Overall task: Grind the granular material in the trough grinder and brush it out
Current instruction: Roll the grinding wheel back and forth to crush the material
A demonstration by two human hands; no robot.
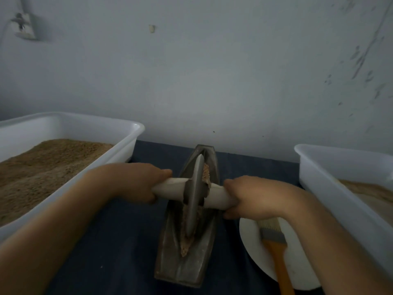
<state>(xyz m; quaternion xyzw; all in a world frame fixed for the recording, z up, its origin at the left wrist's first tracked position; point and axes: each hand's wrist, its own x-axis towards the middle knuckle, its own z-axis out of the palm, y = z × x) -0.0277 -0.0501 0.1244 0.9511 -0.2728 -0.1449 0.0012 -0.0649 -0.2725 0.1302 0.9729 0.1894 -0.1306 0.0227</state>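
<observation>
Dark blue cloth point(119, 241) covers the work surface, which runs up to a pale, scuffed wall point(212, 71). At the middle of the cloth lies the metal trough grinder point(170, 265), a long boat-shaped channel pointing away from the person. Brownish granular material point(184, 248) lies along its groove, and some clings to the right face of the grinding wheel point(194, 194), which stands upright on edge in the channel. A pale axle handle point(170, 188) passes through the wheel. The left hand point(136, 182) has its fingers curled round the left end of the handle; the right hand point(253, 194) grips the right end likewise.

Just right of the grinder sits a white plate point(251, 245), with a brush point(274, 237) lying on it, its orange handle toward the person. Beyond the plate stands a white tub point(323, 182) holding pale powder. On the left, another white tub point(127, 141) holds coarse brown grain point(42, 165).
</observation>
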